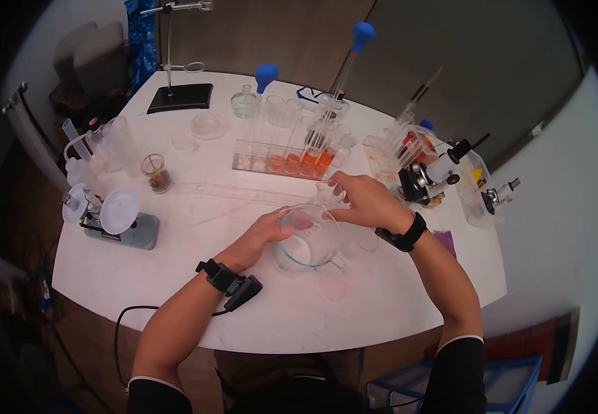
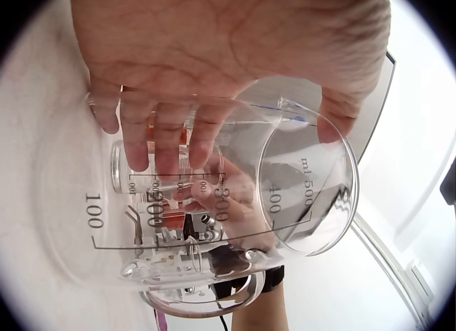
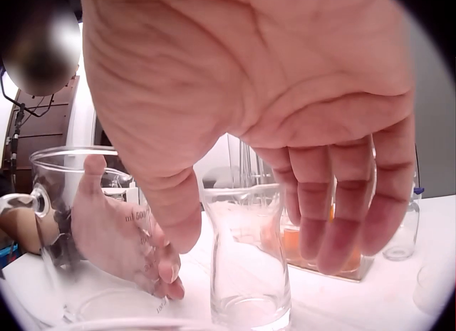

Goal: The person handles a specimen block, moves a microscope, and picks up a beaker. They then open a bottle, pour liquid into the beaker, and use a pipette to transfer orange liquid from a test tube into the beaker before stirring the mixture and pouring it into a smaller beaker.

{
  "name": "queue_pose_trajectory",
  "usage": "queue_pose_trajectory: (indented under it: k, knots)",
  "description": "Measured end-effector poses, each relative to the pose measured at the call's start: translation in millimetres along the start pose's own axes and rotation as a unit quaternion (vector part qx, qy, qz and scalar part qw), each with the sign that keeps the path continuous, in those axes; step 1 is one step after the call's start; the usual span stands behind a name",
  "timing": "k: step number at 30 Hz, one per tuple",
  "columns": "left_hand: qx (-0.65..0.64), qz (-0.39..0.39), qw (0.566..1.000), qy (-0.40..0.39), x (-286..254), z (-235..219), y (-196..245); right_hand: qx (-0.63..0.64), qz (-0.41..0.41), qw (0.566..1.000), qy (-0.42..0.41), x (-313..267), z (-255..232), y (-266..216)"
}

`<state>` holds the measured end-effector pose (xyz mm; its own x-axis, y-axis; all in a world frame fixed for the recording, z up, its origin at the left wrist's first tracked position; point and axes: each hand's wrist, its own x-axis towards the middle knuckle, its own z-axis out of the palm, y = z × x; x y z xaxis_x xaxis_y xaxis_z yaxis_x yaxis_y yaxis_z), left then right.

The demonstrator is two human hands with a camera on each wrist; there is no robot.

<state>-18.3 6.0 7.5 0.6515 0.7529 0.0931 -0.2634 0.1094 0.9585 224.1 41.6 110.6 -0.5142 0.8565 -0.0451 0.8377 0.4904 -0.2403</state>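
A clear glass measuring beaker with a side handle and printed marks up to 500 ml stands in front of the person. The left hand is curled round its side; the thumb lies by the rim, and the fingers show through the glass in the left wrist view. Just beyond, the right hand reaches round a small waisted glass vessel. In the right wrist view thumb and fingers stand apart on either side of this vessel, the fingers hanging loosely. The vessel looks clear, with no coloured liquid.
Behind the hands stands a test tube rack holding several tubes, some with orange liquid. To the left are a balance and a small jar. A microscope stands right; a retort stand is at the back.
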Motion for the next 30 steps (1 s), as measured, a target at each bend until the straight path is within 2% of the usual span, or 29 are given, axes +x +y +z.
queue_pose_trajectory:
  k: [1,5,8,13,17,20,23,26,30]
  knots:
    - [-0.003,0.0,1.0,0.001,-0.1,0.3,-0.3,-0.017,0.001,1.0,-0.012,-3.6,-4.5,-0.8]
    - [-0.002,0.0,1.0,0.006,-0.2,-0.9,-3.6,0.05,0.03,0.998,0.021,-38.2,-22.0,9.0]
    - [0.006,0.001,1.0,0.003,0.2,-1.5,-2.7,0.093,0.081,0.992,0.018,-69.7,-28.2,11.5]
    - [0.003,-0.003,1.0,-0.009,2.4,-1.0,-3.9,0.082,0.071,0.993,-0.041,-102.5,-10.6,10.6]
    - [-0.003,-0.008,1.0,-0.017,2.7,0.6,-3.8,0.086,0.027,0.996,0.027,-100.3,16.1,10.5]
    - [0.005,0.007,1.0,-0.02,0.2,-3.8,-5.2,0.125,0.032,0.991,0.044,-88.9,27.4,14.5]
    - [0.003,0.032,0.999,-0.019,0.1,-3.1,-7.8,0.113,0.017,0.989,0.09,-74.7,35.3,20.0]
    - [-0.003,0.03,0.999,-0.015,1.0,-3.7,-10.6,0.138,0.072,0.983,0.096,-63.1,32.5,14.1]
    - [0.006,0.032,0.999,-0.013,-0.4,-3.0,-7.6,0.142,0.07,0.979,0.128,-52.5,38.2,23.5]
